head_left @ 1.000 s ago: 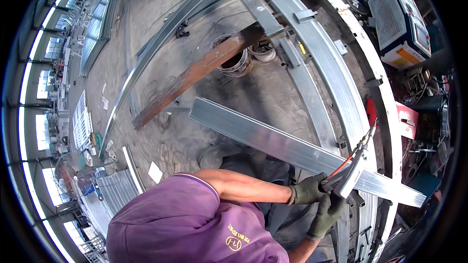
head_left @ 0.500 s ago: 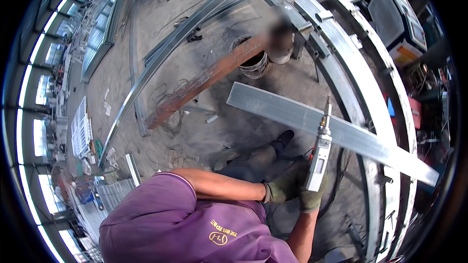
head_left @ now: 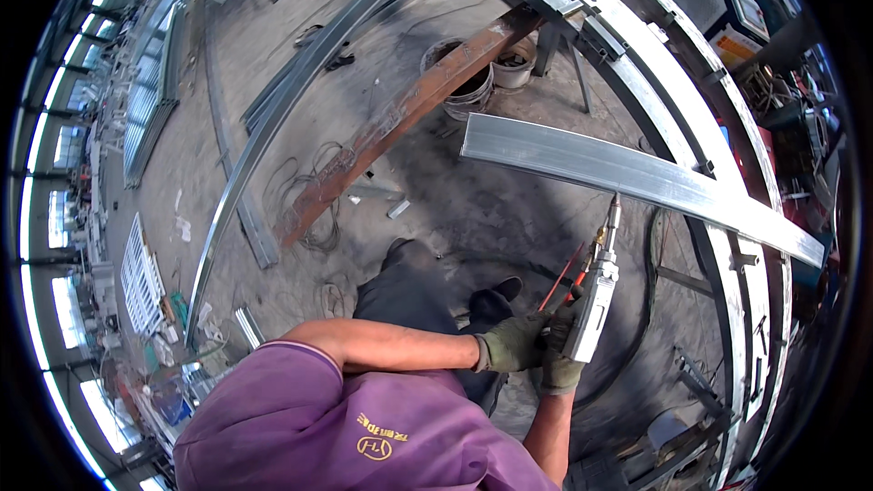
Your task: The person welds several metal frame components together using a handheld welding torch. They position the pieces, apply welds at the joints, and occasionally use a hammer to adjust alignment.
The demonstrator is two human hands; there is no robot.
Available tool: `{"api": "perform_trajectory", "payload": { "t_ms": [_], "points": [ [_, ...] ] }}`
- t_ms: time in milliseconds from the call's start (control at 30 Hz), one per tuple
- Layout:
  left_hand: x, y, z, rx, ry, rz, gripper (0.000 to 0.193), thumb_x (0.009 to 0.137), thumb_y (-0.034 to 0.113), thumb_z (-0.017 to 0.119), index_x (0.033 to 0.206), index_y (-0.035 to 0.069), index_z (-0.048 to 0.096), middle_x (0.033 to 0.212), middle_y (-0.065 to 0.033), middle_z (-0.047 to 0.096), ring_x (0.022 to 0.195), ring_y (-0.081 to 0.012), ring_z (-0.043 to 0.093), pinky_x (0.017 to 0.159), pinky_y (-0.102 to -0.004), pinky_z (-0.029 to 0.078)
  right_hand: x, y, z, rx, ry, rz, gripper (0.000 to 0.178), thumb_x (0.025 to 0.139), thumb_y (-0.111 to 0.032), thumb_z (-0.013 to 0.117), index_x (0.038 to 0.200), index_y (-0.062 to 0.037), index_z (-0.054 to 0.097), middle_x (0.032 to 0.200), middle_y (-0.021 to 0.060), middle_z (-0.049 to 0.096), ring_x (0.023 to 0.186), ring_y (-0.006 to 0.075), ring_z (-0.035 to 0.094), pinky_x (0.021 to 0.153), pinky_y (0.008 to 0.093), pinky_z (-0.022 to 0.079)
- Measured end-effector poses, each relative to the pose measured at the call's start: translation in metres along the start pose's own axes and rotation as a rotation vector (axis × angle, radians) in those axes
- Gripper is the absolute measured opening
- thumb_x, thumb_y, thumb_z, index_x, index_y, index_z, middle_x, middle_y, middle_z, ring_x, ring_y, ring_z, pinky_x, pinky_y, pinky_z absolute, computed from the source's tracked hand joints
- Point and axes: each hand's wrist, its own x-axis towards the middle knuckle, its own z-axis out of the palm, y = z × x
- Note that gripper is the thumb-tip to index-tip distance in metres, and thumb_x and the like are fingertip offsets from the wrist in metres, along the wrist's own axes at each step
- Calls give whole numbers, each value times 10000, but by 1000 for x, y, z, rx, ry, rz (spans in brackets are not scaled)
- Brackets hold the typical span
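My right hand (head_left: 562,369), in a green work glove, is wrapped around a white and silver welding gun (head_left: 596,309) with a brass-coloured section behind its slim nozzle. The gun points away from me, and its tip appears at the near edge of a flat galvanized metal bar (head_left: 637,166); whether they touch I cannot tell. My left hand (head_left: 509,344), gloved alike, is closed against the right hand beside the gun's rear. What its fingers grip is hidden. A thin red rod or tube (head_left: 566,275) slants up beside the gun.
The bar's right part lies over long pale metal beams (head_left: 668,100). A rusty brown beam (head_left: 391,132) crosses above a dirty bucket (head_left: 468,95); a second bucket (head_left: 516,68) stands beside it. On the left run a long silver rail (head_left: 259,141) and a white grate (head_left: 139,277). A dark cable (head_left: 644,327) trails right.
The view has shifted. The gun's nozzle, earlier overlapping the flat bar, now appears at its near edge. More of the red rod shows. My right hand keeps its hold on the gun.
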Motion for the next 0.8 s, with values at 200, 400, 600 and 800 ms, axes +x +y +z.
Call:
{"api": "perform_trajectory", "payload": {
  "t_ms": [200,400,600,800],
  "points": [
    [-65,-46,-86,-297,-167,5,561,986,290,770,1446,45,561,1340,-177,693,1235,-324,694,1065,-439,538,-10,-32,100,-112,154,-171,172,1028,-131,715,1142,-2,707,928,120,710,775,272,694,704,393,565],
    [-126,-196,-259,260,317,80,403,1001,323,722,1273,34,653,1166,-205,712,1112,-385,688,967,-486,537,-3,-70,206,-188,107,-105,212,1041,-163,735,1177,-1,718,953,156,741,822,307,740,721,404,581],
    [-70,-338,-459,587,1000,-283,438,1052,417,601,1189,9,684,1138,-269,738,1078,-467,703,942,-553,540,30,-79,280,-146,68,-59,258,1060,-162,726,1260,0,722,1082,122,760,955,261,736,851,374,585],
    [-7,-412,-506,361,1075,-867,702,1102,596,354,1204,11,728,1222,-276,752,1148,-475,716,967,-583,549,125,-49,378,-159,31,-127,242,1006,-139,797,1181,19,741,954,109,777,844,236,763,753,365,591]
  ]
}}
